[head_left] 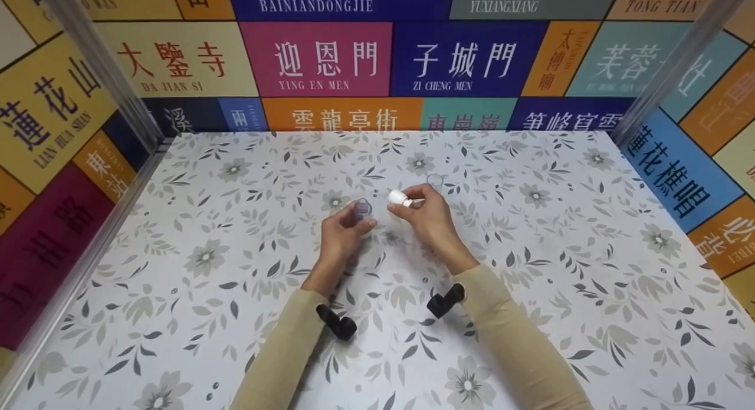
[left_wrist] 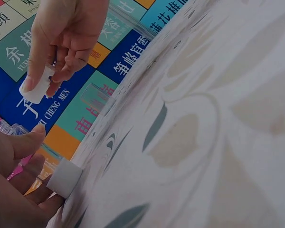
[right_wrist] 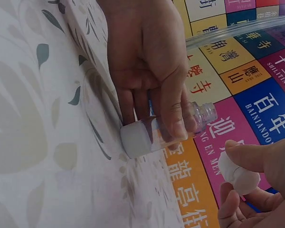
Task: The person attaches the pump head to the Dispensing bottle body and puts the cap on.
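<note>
My left hand (head_left: 342, 236) holds a small clear bottle (head_left: 363, 208) between thumb and fingers. Its threaded neck (right_wrist: 206, 113) is uncovered, and its lower part (right_wrist: 135, 139) is white and close to the tabletop. To the right, my right hand (head_left: 433, 218) pinches a white pump top (head_left: 398, 197) between thumb and fingers, held apart from the bottle. In the left wrist view the pump top (left_wrist: 36, 88) is tilted above the bottle's level. Whether a tube hangs from it is hard to see behind the fingers.
A clear cylindrical cap (head_left: 435, 180) stands on the table just beyond my right hand. The tabletop (head_left: 377, 339) has a grey floral pattern. Printed panels with lettering (head_left: 315, 59) rise along the back and both sides, with clear edging at the corners.
</note>
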Available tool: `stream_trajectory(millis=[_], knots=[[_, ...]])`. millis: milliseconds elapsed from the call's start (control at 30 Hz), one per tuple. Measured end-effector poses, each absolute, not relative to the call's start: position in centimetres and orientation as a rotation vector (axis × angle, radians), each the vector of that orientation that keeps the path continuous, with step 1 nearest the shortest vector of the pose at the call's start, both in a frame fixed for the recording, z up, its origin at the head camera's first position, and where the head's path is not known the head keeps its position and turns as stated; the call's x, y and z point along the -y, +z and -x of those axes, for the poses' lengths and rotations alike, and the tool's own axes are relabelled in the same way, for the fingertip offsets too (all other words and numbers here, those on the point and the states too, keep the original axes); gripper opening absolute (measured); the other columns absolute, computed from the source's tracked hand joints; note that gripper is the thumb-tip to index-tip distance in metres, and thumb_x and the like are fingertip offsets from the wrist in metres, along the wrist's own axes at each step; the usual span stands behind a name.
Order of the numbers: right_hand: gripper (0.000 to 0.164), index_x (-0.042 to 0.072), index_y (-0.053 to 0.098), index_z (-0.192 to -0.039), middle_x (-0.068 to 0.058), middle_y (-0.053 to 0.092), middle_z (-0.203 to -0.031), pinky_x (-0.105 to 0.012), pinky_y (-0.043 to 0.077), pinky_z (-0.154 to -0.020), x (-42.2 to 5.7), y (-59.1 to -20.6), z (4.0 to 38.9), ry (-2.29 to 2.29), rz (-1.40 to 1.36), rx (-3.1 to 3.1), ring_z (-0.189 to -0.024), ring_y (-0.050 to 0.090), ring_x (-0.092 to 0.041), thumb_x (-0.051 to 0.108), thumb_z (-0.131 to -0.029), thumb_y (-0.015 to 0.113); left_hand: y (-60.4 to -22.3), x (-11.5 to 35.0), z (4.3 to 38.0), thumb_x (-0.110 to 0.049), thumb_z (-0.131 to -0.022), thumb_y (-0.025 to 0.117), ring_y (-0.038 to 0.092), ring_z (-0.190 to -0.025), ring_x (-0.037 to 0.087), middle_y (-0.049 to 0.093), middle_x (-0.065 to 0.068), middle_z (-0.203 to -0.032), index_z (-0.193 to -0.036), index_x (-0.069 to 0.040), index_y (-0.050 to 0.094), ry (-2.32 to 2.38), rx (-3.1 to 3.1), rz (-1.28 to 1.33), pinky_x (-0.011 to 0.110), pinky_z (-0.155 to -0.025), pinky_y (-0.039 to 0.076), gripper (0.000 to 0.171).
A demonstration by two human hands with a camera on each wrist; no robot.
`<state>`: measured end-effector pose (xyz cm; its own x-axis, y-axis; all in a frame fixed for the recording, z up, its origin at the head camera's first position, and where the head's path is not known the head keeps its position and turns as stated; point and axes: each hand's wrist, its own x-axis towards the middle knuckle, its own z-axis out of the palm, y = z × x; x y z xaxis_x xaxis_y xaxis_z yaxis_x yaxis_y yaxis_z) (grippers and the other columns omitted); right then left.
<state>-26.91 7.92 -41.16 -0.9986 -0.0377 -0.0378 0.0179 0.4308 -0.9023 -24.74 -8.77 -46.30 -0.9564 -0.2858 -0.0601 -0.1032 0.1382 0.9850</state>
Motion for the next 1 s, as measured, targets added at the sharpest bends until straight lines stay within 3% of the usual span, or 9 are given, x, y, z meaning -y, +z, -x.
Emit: stream_trajectory(millis=[200, 467, 733, 1000], knots=[[0.039, 0.009, 0.066, -0.117, -0.005, 0.064, -0.093, -0.021, 0.046, -0.068, -7.6, -40.1, 26.5, -1.714, 0.042, -2.673, -0.083, 0.057, -0.014, 0.024, -0.083, 0.082, -46.2, 8.8, 24.7, -0.011, -0.081, 0.081, 0.06, -0.13, 0.029, 0.065, 0.016, -0.135, -0.136, -0.008, 0.062, -1.946, 2.28, -0.392, 0.038, -0.112, 0.046, 0.058], [0.036, 0.006, 0.068, -0.117, -0.012, 0.067, -0.12, -0.026, 0.055, -0.089, -6.9, -38.9, 26.4, -1.867, 0.091, -2.597, -0.111, 0.065, -0.022, 0.013, -0.084, 0.08, -46.4, 8.7, 24.9, -0.01, -0.081, 0.081, 0.063, -0.125, 0.028, 0.068, 0.017, -0.13, -0.132, -0.007, 0.064, -1.945, 2.269, -0.393, 0.036, -0.11, 0.048, 0.054], [0.041, 0.008, 0.069, -0.124, -0.013, 0.066, -0.12, -0.03, 0.058, -0.087, -5.9, -38.4, 26.0, -1.734, 0.374, -2.755, -0.11, 0.067, -0.025, 0.007, -0.085, 0.078, -46.2, 8.6, 24.9, -0.01, -0.082, 0.081, 0.064, -0.124, 0.027, 0.068, 0.016, -0.13, -0.132, -0.006, 0.065, -1.959, 2.266, -0.401, 0.036, -0.108, 0.049, 0.053], [0.058, 0.012, 0.05, -0.147, -0.02, 0.056, -0.123, -0.032, 0.057, -0.098, -4.7, -38.1, 25.5, -1.695, 0.672, -2.766, -0.117, 0.062, -0.028, 0.006, -0.093, 0.069, -46.3, 8.8, 24.8, -0.01, -0.08, 0.082, 0.065, -0.122, 0.028, 0.069, 0.017, -0.129, -0.131, -0.006, 0.066, -1.97, 2.236, -0.384, 0.037, -0.106, 0.051, 0.054]])
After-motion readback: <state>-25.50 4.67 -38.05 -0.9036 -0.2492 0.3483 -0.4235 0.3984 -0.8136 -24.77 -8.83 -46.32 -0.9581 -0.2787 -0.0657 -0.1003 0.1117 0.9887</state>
